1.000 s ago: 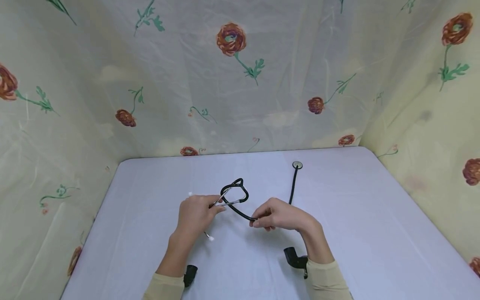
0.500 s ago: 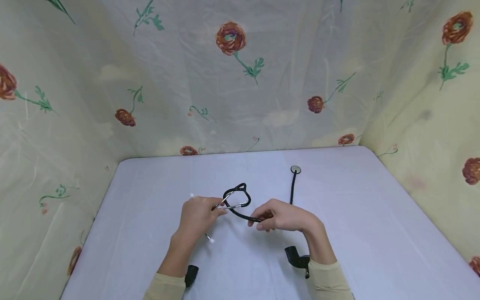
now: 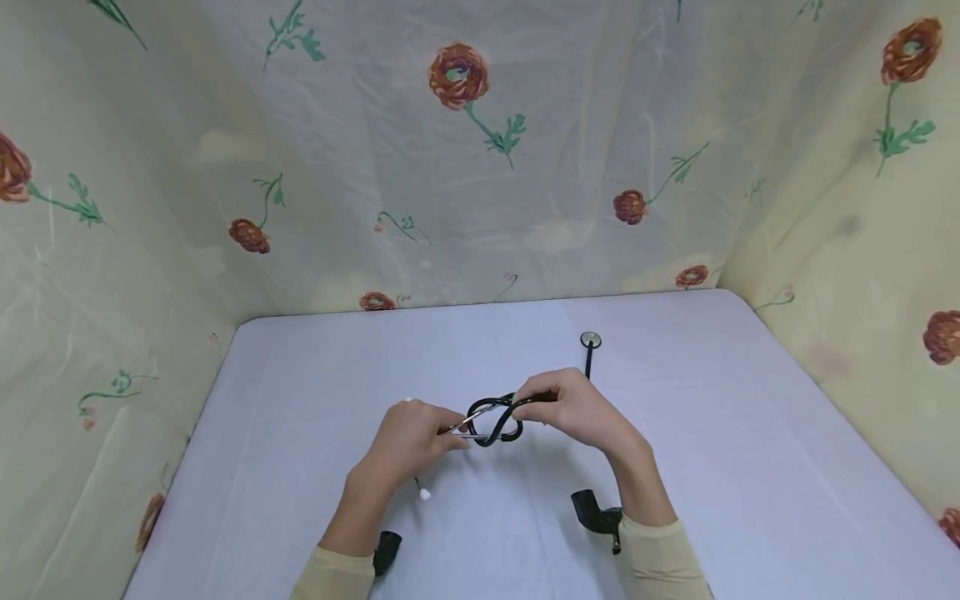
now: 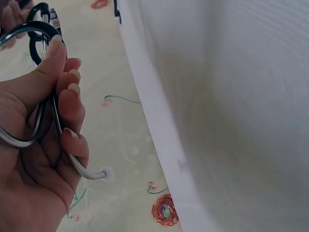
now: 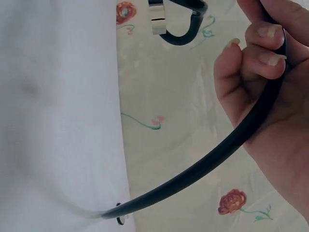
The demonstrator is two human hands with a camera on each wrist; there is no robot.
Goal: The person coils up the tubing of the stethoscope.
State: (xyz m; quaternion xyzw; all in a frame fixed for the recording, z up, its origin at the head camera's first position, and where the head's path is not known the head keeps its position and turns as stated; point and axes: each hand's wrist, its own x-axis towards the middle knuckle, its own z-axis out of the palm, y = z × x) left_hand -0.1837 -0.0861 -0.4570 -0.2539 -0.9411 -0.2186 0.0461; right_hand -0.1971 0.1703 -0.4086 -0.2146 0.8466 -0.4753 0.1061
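Basically, the steth (image 5: 159,195) hung over the desk (image 3: 315,375), roughly mid, btwn two grips: L hand (image 3: 412,437) w/ fingers clamped on the metal ear tubes (image 4: 57,116), R hand (image 3: 577,408), approx. 3 o'clock from it, w/ fingers pinching the black tubing (image 5: 207,166). Chest piece (image 3: 591,340) showed at 12 o'clock from the R hand, an ear tip (image 3: 425,494) at 6 from the L. Prob. best approach was a steady L grip, slack fed slowly, wide bends, no kinks.

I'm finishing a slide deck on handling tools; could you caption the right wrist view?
Right hand gripping a black stethoscope tube in front of flowered fabric.
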